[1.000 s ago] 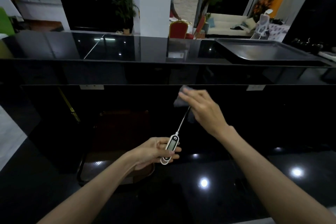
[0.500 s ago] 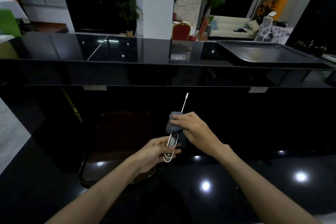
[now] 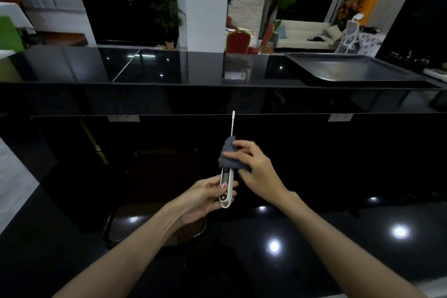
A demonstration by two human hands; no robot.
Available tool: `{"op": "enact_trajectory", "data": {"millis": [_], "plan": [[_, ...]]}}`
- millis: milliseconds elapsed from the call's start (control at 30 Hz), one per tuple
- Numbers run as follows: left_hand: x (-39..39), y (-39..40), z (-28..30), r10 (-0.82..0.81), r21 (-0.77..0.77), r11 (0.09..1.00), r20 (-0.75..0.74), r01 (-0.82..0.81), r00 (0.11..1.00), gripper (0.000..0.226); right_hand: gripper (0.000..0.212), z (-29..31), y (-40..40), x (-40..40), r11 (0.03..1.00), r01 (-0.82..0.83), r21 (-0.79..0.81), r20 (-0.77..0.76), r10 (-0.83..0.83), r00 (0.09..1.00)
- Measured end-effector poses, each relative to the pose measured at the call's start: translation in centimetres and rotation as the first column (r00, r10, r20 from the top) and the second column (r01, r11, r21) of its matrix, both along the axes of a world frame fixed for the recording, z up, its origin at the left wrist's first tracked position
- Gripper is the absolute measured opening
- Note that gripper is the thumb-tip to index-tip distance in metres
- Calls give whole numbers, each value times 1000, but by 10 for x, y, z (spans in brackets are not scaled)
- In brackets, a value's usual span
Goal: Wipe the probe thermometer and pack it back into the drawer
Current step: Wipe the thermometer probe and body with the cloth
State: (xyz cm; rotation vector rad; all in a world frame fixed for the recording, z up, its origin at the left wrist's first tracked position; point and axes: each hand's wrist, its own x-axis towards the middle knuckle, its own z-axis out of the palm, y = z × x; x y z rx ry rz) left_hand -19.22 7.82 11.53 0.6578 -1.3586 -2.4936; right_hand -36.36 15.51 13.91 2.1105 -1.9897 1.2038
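The white probe thermometer is held above the black counter, its thin metal probe pointing away from me. My left hand grips its body from the left, thumb beside the small display. My right hand pinches a small grey cloth around the base of the probe, just above the display. The upper half of the probe sticks out bare beyond the cloth. No drawer is visible.
A glossy black counter lies under my arms, with a raised black ledge behind it. A large metal tray sits on the ledge at the right. A dark brown chair seat shows below my left arm.
My right hand slid the cloth from the probe's tip down to its base near the display, leaving the tip bare. The left hand has kept its hold on the body.
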Motion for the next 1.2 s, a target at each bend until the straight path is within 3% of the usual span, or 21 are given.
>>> {"op": "enact_trajectory", "data": {"millis": [100, 167, 267, 367, 467, 533, 633, 700, 800, 867, 967, 1100, 1200], "plan": [[6, -3, -4, -3, 45, 999, -14, 4, 1000, 46, 50, 15, 6, -3, 997, -17, -79, 33, 19, 999], [7, -1, -6, -34, 48, 998, -19, 34, 999, 46, 53, 31, -4, -8, 962, 174, -209, 193, -134, 972], [4, 5, -5, -122, -14, 992, -16, 122, 992, 47, 47, 53, -26, -16, 854, 497, -154, 542, -347, 765], [1, 8, -4, -105, -11, 994, -25, 105, 994, 45, 39, 57, -45, -13, 900, 435, 13, 720, -310, 620], [1, 4, -3, -17, 27, 999, -37, 18, 999, 37, 37, 46, -43, 2, 949, 308, 64, 741, -251, 623], [3, -1, -3, 35, 17, 999, -35, -35, 999, 33, 39, 36, -32, 9, 965, 227, 132, 651, -257, 714], [9, -8, -4, 90, -17, 996, -20, -91, 996, 34, 43, 35, -16, 13, 977, 83, 196, 387, -155, 909], [13, -9, -4, 104, -66, 993, 24, -102, 994, 34, 49, 44, -17, 8, 990, 116, 82, 244, -133, 961], [15, -4, -6, 28, -168, 986, 93, -12, 995, 37, 51, 57, -35, -15, 948, 288, -135, 46, -285, 957], [13, 3, -7, 8, -204, 979, 92, 11, 996, 38, 51, 57, -45, -29, 951, 279, -136, -190, -301, 935], [9, 11, -5, 89, -251, 966, 81, -67, 993, 33, 49, 39, -48, -38, 984, 176, -32, -518, -167, 839], [5, 13, -10, 188, -287, 945, 86, -156, 978, 32, 55, 9, -38, -17, 988, 153, 26, -607, -106, 787], [8, 9, -20, 271, -320, 923, 139, -216, 953, 24, 45, -7, -26, 5, 996, -4, 91, -647, 62, 760]]}}
